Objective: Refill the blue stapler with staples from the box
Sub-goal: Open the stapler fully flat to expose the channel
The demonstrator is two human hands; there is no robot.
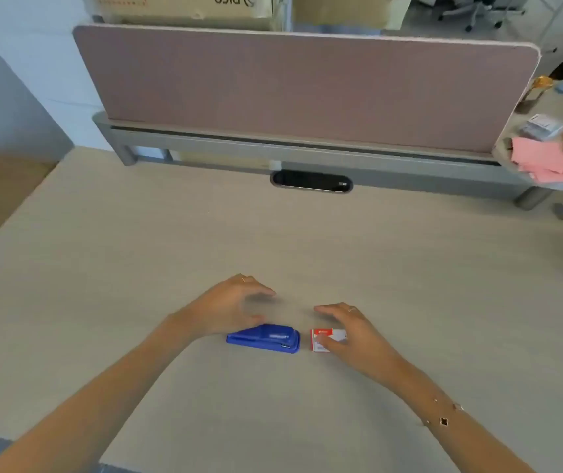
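A small blue stapler [266,339] lies closed on the pale desk, near the front middle. Just right of it sits a little red and white staple box [326,337], a narrow gap between them. My left hand [229,307] hovers just behind the stapler with its fingers curled and spread; the fingertips are blurred and hold nothing. My right hand [348,331] rests over the right part of the box, thumb lying on its top, fingers apart. I cannot tell whether the box is lifted off the desk.
A pink partition panel [307,90] on a grey rail closes the far edge of the desk [136,268]. A black cable slot [311,181] sits in front of it. Pink papers [543,160] and packets lie on the neighbouring desk at right.
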